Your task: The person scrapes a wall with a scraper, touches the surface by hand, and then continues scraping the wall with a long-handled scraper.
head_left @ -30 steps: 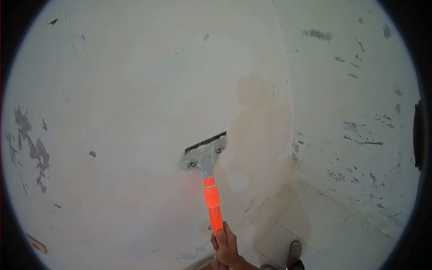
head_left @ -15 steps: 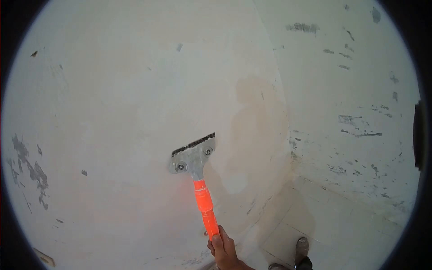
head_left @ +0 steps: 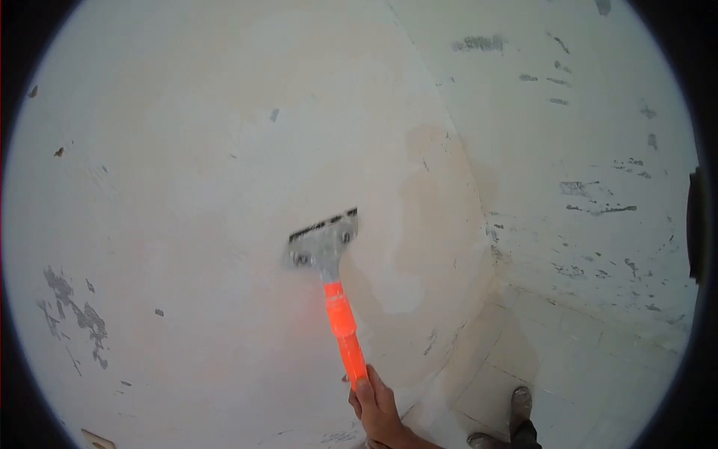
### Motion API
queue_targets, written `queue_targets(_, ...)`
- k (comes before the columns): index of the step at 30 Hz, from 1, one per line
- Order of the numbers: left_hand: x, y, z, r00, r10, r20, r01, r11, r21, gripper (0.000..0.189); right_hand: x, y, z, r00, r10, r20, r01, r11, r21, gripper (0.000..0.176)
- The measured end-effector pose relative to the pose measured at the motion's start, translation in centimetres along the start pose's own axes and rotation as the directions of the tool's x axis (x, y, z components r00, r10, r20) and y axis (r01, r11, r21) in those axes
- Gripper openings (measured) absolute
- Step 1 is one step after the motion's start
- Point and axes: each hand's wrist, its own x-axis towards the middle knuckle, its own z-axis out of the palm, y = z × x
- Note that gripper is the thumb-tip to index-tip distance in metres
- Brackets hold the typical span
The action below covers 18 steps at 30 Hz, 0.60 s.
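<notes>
My right hand (head_left: 378,411) is at the bottom centre, its fingers wrapped round the orange handle (head_left: 344,329) of a scraper. The thumb lies along the handle. The scraper's grey metal head (head_left: 323,243), with two round screws and a dark blade edge, points up and slightly left over the pale wall (head_left: 224,187). The head is slightly blurred; whether the blade touches the wall I cannot tell. My left hand is out of view.
Grey patches (head_left: 90,322) mark the wall at the left. A second wall (head_left: 598,135) with dark marks meets it at a corner on the right. Below are floor tiles (head_left: 568,352) and two shoes (head_left: 521,404). A small light-coloured object (head_left: 97,440) is at the bottom left.
The scraper head has moved slightly up in the view. The wall marks at left have shifted right and down, and the shoes have shifted right. My right hand keeps its grip.
</notes>
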Motion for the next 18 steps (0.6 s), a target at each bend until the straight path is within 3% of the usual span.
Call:
queue_targets(2, 0.1, 2.1, 0.8, 0.996, 0.077, -0.035, -0.079, 0.996, -0.052, 0.043, 1.3, -2.1, 0.0, 1.000, 0.005, -0.015, -0.004, 0.999, 0.052, 0.037)
queue_targets(7, -0.5, 7.4, 3.1, 0.960, 0.245, -0.132, -0.265, 0.950, -0.163, 0.042, -0.4, 0.5, -0.8, 0.999, -0.004, -0.032, 0.005, 0.999, 0.038, 0.038)
queue_targets(8, 0.1, 3.6, 2.0, 0.959, 0.252, -0.129, -0.270, 0.950, -0.157, 0.042, -0.8, 0.9, -0.9, 0.999, 0.019, -0.046, -0.016, 0.998, 0.055, 0.039)
queue_targets(9, 0.3, 0.5, 1.1, 0.986, 0.131, -0.108, -0.136, 0.990, -0.042, 0.042, -0.7, 0.5, -1.0, 0.999, 0.016, -0.051, -0.013, 0.998, 0.063, 0.039)
queue_targets(10, 1.0, -9.6, -1.0, 0.995, 0.006, -0.103, 0.002, 0.997, 0.073, 0.043, -0.5, -0.2, -1.2, 0.999, 0.005, -0.033, -0.004, 0.999, 0.036, 0.040)
queue_targets(11, 0.5, -5.3, 0.3, 0.995, 0.007, -0.101, 0.001, 0.997, 0.079, 0.043, -0.2, -0.8, -1.3, 1.000, -0.004, -0.016, 0.004, 1.000, 0.009, 0.041)
queue_targets(13, -1.2, 5.0, 3.4, 0.904, 0.313, -0.290, -0.307, 0.949, 0.065, 0.045, 1.4, -2.2, -1.1, 1.000, -0.008, -0.015, 0.008, 0.999, 0.046, 0.041)
queue_targets(14, -1.8, 8.8, 4.4, 0.904, 0.315, -0.289, -0.309, 0.949, 0.068, 0.045, 2.0, -2.6, -1.0, 1.000, -0.014, -0.009, 0.014, 0.997, 0.075, 0.042)
queue_targets(16, -2.1, 13.8, 5.3, 0.942, 0.191, -0.277, -0.251, 0.947, -0.200, 0.046, 2.1, -2.9, -0.9, 0.999, -0.033, -0.023, 0.034, 0.998, 0.053, 0.042)
queue_targets(18, -2.2, 12.2, 4.2, 0.951, 0.232, -0.204, -0.257, 0.960, -0.107, 0.047, 1.6, -2.7, -1.0, 0.999, -0.045, -0.026, 0.045, 0.999, 0.024, 0.043)
